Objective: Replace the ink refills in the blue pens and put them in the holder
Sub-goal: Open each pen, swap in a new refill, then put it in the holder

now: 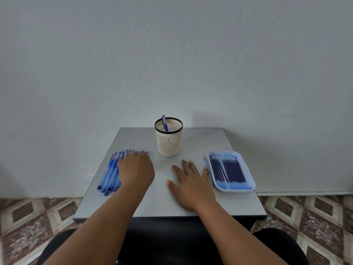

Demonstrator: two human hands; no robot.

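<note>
- Across the grey desk, seen from the head camera, the task's things are lying in three groups, with the cream slotted holder standing upright at 12 o'clock near the far edge.
- One blue pen is already leaning inside the holder, its top sticking out above the black rim.
- At 10 o'clock the pile of blue pens is lying fanned out — tips pointing toward the near edge.
- The left hand is resting palm-down over the right part of that pile, fingers bent over the pen tops; whether it is grasping one I cannot tell.
- The right hand is lying flat and released on the desk at the centre, fingers spread and straight, holding nothing.
- At 3 o'clock the white tray is holding a row of dark blue refills, side by side.
- A single loose refill is lying on the desk just beside the tray's left wall, next to the right hand's little finger.
</note>
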